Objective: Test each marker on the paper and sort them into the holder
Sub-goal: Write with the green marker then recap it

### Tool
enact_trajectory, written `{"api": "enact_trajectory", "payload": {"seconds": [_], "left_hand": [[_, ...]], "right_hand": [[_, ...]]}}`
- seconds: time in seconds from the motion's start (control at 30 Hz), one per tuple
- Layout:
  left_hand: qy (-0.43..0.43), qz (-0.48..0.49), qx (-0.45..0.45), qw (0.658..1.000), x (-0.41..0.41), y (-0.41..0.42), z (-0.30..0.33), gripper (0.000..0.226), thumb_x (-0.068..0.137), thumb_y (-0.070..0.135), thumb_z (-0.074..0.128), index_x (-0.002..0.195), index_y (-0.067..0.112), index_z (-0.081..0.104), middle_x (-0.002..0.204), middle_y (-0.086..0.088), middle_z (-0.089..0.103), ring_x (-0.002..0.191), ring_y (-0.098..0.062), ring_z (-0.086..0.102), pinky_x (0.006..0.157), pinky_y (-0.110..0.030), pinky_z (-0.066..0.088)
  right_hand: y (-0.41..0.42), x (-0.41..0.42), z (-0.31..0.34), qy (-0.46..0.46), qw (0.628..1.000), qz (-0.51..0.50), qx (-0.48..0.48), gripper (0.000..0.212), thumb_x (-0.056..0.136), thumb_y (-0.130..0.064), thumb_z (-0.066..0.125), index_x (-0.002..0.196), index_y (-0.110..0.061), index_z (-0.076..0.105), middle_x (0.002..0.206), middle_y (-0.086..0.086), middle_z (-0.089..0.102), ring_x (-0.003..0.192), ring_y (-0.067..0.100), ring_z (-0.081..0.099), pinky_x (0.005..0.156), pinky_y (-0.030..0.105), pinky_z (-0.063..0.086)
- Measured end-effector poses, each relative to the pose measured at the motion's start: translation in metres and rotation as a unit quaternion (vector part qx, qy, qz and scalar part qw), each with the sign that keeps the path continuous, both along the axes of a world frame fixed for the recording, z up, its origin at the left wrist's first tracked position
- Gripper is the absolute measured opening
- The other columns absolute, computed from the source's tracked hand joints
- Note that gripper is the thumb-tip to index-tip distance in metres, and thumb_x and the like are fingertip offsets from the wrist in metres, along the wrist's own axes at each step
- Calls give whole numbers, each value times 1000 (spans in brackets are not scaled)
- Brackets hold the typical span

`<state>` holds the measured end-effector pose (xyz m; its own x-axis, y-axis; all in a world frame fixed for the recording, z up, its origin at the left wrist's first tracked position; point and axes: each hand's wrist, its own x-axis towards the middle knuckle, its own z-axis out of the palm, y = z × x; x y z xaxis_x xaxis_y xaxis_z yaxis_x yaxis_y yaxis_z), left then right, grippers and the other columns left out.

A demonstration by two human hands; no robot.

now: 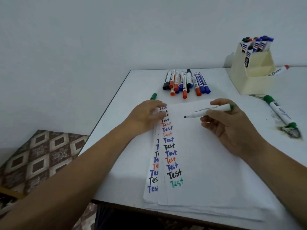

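My right hand (230, 128) holds an uncapped green marker (211, 110) level above the paper (204, 163), its dark tip pointing left. My left hand (146, 117) lies flat on the paper's top left corner. A column of "Test" words in black, red, blue and one green runs down the sheet. A green cap (153, 96) lies just beyond my left hand. Several capped markers (186, 83) lie in a heap at the table's far side. The cream holder (252, 70) at the far right holds several markers.
A second green marker (280, 112) lies at the right by a dark stain on the table (126, 100). A red-capped marker (280, 70) leans beside the holder. The table's left edge drops to a patterned floor (41, 155). More sheets lie under the top paper.
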<state>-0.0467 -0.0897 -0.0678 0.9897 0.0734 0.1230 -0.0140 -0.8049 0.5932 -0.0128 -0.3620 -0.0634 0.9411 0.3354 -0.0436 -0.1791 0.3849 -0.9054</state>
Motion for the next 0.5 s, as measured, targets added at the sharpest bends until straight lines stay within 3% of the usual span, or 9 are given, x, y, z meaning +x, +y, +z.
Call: {"api": "enact_trajectory", "payload": {"seconds": [0.1, 0.23, 0.3, 0.37, 0.4, 0.5], "left_hand": [[-90, 126, -2, 988, 18, 9, 5, 30, 96, 38, 60, 125, 30, 62, 124, 10, 58, 99, -4, 57, 86, -21, 43], [-39, 187, 28, 981, 44, 17, 10, 47, 92, 51, 58, 130, 23, 61, 120, 6, 60, 104, -10, 55, 86, -26, 39], [-10, 183, 79, 980, 54, 17, 10, 35, 90, 51, 57, 105, 22, 70, 103, 4, 65, 96, -17, 62, 77, -29, 46], [-13, 166, 120, 979, 59, 16, 10, 34, 92, 45, 57, 73, 18, 65, 78, 0, 61, 76, -24, 63, 61, -30, 44], [-18, 160, 126, 979, 60, 15, 10, 33, 94, 42, 57, 75, 17, 67, 79, 0, 62, 75, -22, 62, 62, -30, 44], [-46, 137, 94, 985, 55, 11, 11, 23, 98, 35, 56, 109, 27, 74, 105, 8, 66, 95, -10, 57, 80, -27, 43]], "right_hand": [[-1, -1, 0, 6, 1000, -2, 24, 14, 90, 5, 63, 97, -7, 65, 102, 22, 73, 84, 31, 74, 78, 32, 62], [-2, 2, -2, 21, 999, 18, 27, 20, 98, 1, 52, 112, -3, 66, 114, 22, 73, 103, 37, 73, 87, 41, 62], [-1, 3, -2, 19, 1000, 20, 13, 22, 99, -2, 53, 114, -4, 68, 116, 19, 74, 107, 36, 72, 91, 45, 60], [0, 4, -2, 25, 1000, 13, -2, 21, 98, -5, 57, 112, -7, 73, 115, 16, 74, 108, 34, 72, 91, 44, 60], [1, 4, -2, 31, 999, 9, -5, 21, 98, -6, 59, 109, -10, 76, 114, 15, 75, 108, 33, 72, 90, 44, 60], [1, 6, -1, 46, 999, 4, 1, 21, 98, -9, 59, 104, -14, 79, 114, 15, 74, 106, 33, 73, 88, 45, 60]]}}
